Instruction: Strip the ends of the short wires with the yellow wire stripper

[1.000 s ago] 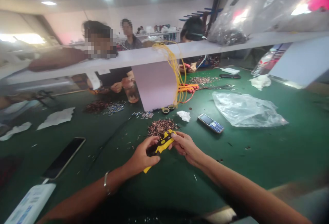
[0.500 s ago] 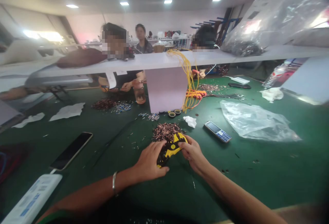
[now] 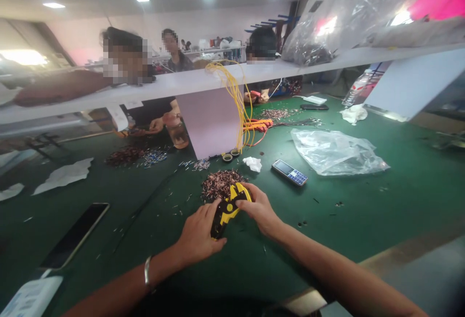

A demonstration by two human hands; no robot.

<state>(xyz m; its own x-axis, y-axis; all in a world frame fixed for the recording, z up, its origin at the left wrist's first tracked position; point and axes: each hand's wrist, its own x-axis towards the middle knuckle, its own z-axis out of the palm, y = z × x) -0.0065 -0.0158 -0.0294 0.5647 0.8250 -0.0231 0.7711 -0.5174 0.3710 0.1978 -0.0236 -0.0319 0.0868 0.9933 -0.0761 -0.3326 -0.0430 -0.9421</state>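
Low in the middle of the view, a yellow-and-black wire stripper [image 3: 229, 207] is held between my two hands. My right hand [image 3: 259, 209] grips its yellow end, thumb on top. At the black end my left hand [image 3: 199, 232] has its fingers over the tool and its thumb below; whether a small piece sits there is hidden. Just beyond the tool lies a pile of short copper-coloured pieces [image 3: 218, 182]. A small heap of blue and silver pieces [image 3: 201, 164] and two tape-like rings [image 3: 227, 158] sit behind it.
A keypad phone [image 3: 289, 172] and a clear plastic bag [image 3: 334, 154] lie to the right. On the left are a smartphone [image 3: 75, 234] and a white power bank [image 3: 34, 297]. Yellow wires [image 3: 236, 94] hang from the shelf [image 3: 189, 79]. Co-workers sit beyond it.
The view has turned to the right, so the table's things appear further left. Both my hands keep hold of the wire stripper in nearly the same pose.
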